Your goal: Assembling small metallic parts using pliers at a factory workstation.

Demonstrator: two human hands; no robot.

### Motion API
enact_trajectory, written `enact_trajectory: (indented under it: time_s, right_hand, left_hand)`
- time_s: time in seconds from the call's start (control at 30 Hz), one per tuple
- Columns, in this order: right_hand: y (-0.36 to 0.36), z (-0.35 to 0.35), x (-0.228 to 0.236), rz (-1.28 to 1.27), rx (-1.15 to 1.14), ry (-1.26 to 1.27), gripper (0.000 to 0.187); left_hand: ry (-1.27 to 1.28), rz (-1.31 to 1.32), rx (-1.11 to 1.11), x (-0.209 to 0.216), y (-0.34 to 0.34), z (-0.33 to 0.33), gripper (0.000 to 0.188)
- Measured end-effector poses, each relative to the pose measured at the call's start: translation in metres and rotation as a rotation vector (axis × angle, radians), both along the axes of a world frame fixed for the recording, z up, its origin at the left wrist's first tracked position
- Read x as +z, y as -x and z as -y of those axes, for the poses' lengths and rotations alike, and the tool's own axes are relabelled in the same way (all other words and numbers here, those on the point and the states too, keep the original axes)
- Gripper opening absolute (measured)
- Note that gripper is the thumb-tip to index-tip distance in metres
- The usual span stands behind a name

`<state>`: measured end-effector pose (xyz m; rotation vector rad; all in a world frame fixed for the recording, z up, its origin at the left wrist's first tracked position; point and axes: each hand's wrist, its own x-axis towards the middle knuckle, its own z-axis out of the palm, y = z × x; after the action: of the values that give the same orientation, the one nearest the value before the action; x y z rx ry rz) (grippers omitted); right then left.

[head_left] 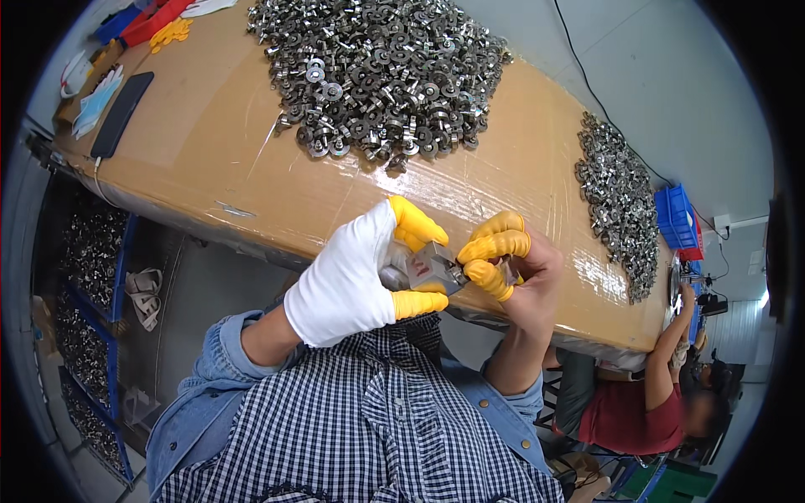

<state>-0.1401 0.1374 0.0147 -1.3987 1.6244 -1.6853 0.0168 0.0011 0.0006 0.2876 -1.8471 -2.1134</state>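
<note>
Your checked garment (pixel 402 436) fills the bottom centre. Above, mid-frame, your left hand (pixel 348 277) grips a grey block (pixel 429 267); your right hand (pixel 507 260) pinches a small metal piece (pixel 457 273) against it. Lower left, blue bins (pixel 112 369) hold heaped metal parts (pixel 84 344).

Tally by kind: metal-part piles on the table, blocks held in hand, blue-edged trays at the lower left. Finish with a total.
Metal-part piles: 2
Grey block: 1
Blue-edged trays: 3
Total: 6
</note>
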Motion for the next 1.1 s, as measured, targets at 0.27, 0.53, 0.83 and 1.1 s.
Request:
enact_trajectory:
  time_s: [0.27,0.53,0.83,1.1]
  right_hand:
    - [-0.014,-0.007,0.006,-0.165,-0.117,-0.007,0.019]
    - [-0.036,-0.02,0.022,-0.89,-0.297,0.081,0.016]
    - [-0.031,-0.025,0.009,-0.365,-0.431,0.151,0.038]
    - [-0.005,-0.037,0.01,-0.398,-0.322,-0.509,0.033]
  left_hand:
    - [0.12,-0.13,0.007,-0.008,0.001,0.002,0.047]
    - [-0.072,-0.361,-0.136,-0.015,0.004,0.005,0.044]
    - [-0.261,-0.394,-0.169,-0.014,0.01,0.0,0.043]
    - [0.211,-0.069,0.038,-0.002,0.006,0.002,0.051]
